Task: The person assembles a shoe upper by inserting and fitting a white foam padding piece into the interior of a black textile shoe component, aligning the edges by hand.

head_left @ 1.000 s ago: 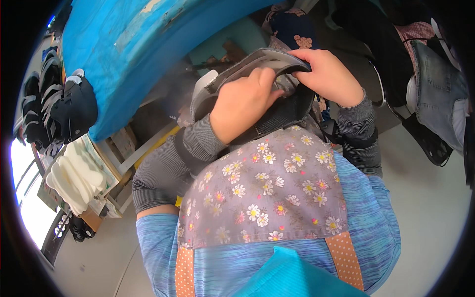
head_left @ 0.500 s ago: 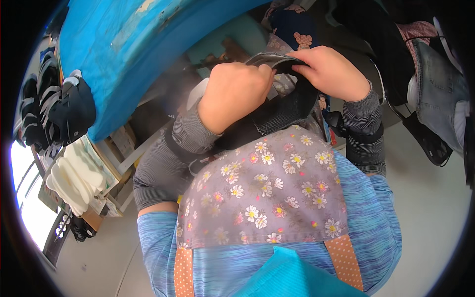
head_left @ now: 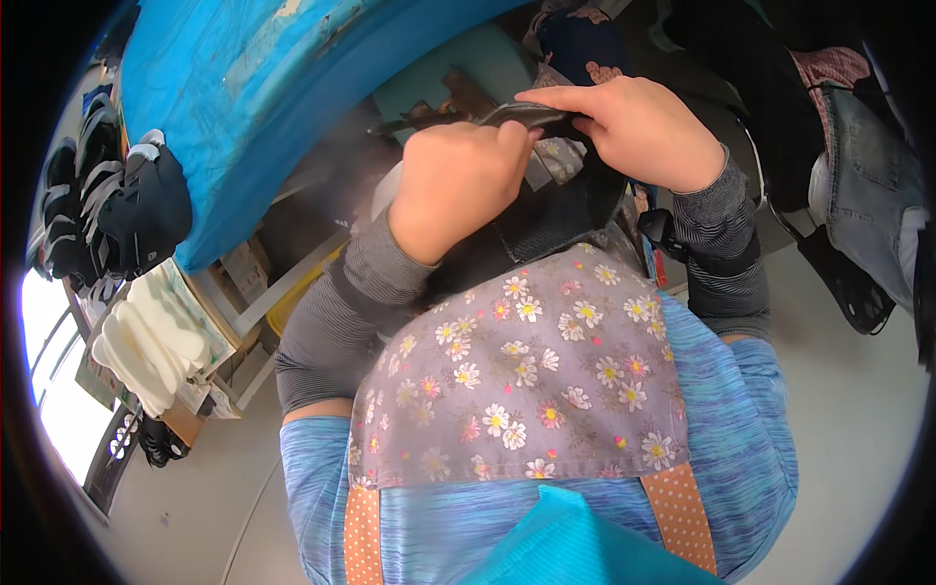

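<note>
Both hands are on a black shoe upper (head_left: 551,226), a soft piece with a mesh-textured part, held in front of my floral apron (head_left: 531,370). My left hand (head_left: 460,185) is closed round its edge, thumb on top. From the other side my right hand (head_left: 645,135) pinches the same edge, index finger stretched along it and thumb beneath. Between the hands the edge is folded nearly flat. Much of the upper hangs below, partly hidden by my left hand and wrist.
A blue-covered surface (head_left: 292,97) curves across the upper left. Dark shoe uppers (head_left: 144,219) are stacked at the far left, above white sole-shaped pieces (head_left: 146,341) on a shelf. At the right is a person in grey denim (head_left: 863,175), near a black metal stand part (head_left: 848,278).
The edge between my hands has gone from an open loop to nearly flat. My right hand has moved slightly left and up, its index finger now stretched toward my left hand.
</note>
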The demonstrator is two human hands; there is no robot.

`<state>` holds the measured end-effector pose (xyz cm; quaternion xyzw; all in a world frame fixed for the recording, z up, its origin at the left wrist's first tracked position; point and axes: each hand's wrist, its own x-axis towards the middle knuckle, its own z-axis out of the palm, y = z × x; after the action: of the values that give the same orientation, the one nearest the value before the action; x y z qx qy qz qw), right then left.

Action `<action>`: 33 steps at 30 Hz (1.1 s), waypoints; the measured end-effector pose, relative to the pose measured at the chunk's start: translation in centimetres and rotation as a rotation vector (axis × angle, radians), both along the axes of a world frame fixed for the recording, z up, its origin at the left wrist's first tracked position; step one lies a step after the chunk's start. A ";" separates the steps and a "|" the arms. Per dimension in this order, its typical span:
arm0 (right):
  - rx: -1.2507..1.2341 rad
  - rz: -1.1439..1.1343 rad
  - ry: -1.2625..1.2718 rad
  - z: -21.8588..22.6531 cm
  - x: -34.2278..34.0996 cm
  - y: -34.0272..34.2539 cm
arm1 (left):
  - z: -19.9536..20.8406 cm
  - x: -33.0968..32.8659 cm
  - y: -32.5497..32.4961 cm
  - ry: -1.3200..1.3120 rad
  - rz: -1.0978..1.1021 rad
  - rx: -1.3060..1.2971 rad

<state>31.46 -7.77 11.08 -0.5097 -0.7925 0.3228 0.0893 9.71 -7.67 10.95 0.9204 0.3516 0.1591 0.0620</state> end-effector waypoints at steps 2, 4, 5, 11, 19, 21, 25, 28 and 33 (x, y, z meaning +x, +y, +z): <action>0.100 0.020 0.021 -0.1 -0.2 -0.1 | -0.1 -0.2 0.1 -0.011 0.034 -0.001; 0.108 0.027 0.007 0.0 -0.5 -0.1 | -0.2 -0.4 0.2 -0.031 0.076 -0.006; 0.117 0.036 -0.007 0.0 -0.6 0.0 | -0.2 -0.4 0.2 -0.031 0.078 -0.004; 0.103 0.062 0.320 -0.9 -1.0 1.0 | 0.3 0.0 0.1 -0.074 0.073 0.002; -0.073 0.109 0.183 -1.0 -0.6 1.3 | 0.0 -0.4 0.0 0.052 0.114 -0.013; -0.116 0.120 0.191 -0.9 -0.3 1.3 | 0.1 -0.6 -0.3 0.067 0.118 -0.019; -0.066 0.124 0.317 -1.1 -0.4 1.3 | -0.1 -0.8 -0.5 0.012 0.091 -0.022; 0.093 0.150 0.366 -1.9 -0.4 1.5 | -0.3 -0.7 -0.4 0.023 0.104 0.007; 0.040 0.240 0.146 -0.7 -0.6 2.2 | -0.3 0.0 -0.5 0.009 0.159 0.002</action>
<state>30.85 -5.61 10.39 -0.3846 -0.8452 0.3518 0.1177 9.76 -8.16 10.65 0.8903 0.4239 0.1596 0.0467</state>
